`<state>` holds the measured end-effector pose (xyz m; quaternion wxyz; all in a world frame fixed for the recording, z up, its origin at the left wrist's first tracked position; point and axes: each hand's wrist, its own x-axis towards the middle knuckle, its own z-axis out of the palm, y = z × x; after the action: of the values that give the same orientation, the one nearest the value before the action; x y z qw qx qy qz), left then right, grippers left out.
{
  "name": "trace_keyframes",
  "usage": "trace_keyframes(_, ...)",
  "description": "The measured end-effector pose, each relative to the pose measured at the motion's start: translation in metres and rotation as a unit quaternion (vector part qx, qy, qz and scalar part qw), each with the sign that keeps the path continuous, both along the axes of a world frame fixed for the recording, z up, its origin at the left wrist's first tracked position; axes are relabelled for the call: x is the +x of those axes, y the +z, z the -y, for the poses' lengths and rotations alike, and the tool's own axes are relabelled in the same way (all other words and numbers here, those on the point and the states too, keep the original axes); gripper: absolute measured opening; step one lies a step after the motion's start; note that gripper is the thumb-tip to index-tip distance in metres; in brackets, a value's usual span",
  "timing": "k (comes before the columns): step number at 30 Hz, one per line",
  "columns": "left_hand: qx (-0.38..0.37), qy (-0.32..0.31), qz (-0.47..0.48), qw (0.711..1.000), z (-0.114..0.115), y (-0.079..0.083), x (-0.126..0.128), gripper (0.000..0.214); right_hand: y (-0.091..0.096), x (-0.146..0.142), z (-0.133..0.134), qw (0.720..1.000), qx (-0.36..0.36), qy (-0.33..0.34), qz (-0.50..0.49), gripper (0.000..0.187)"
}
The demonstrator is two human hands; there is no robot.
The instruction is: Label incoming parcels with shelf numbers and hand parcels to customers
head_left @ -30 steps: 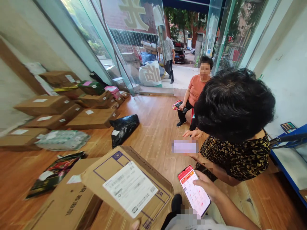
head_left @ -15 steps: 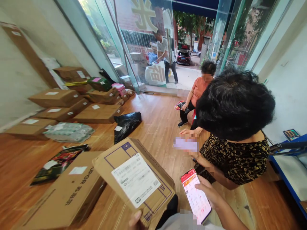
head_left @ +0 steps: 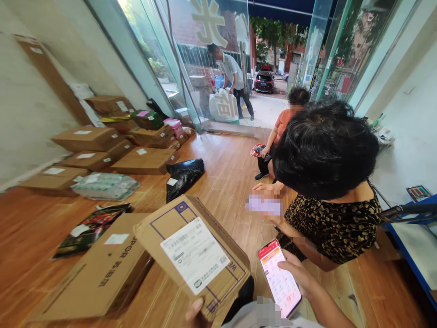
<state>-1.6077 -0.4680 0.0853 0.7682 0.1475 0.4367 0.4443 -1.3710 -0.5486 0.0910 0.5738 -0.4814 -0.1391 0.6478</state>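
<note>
A brown cardboard box (head_left: 164,228) with blue printing tilts in front of me, a white shipping label (head_left: 195,255) on its upper face. My left hand (head_left: 195,314) grips its near edge; only the thumb and part of the hand show, the other fingers being hidden underneath. To the right, my right hand (head_left: 296,272) is closed round a smartphone (head_left: 279,279) with a red and white app screen, the thumb resting over the display. Close by on the right, another person (head_left: 327,155) in a patterned top bends over a blurred-out pale object in their hands.
Cardboard parcels (head_left: 85,138) are stacked along the left wall. A large flat box (head_left: 88,273), a black bag (head_left: 185,175) and a clear-wrapped pack (head_left: 105,186) lie on the wooden floor. Someone in orange (head_left: 282,122) sits by the glass door; another person (head_left: 232,68) bends outside.
The view has shifted slightly, so the parcels appear further right. Outside, the person bends lower over the white sack. My hands keep hold of the box and the smartphone.
</note>
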Motion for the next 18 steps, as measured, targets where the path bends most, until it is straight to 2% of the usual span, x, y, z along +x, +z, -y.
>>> trace_keyframes(5,0.001,-0.011,0.007,1.0,0.0005,-0.0025,-0.0026,0.089,0.0015,0.0005,-0.0007,1.0,0.002,0.0,-0.005,0.048)
trace_keyframes(18,-0.025,0.0,-0.045,0.999,0.0006,-0.0038,-0.0054,0.084,-0.0007,-0.0009,-0.002,1.0,0.009,0.002,-0.011,0.047)
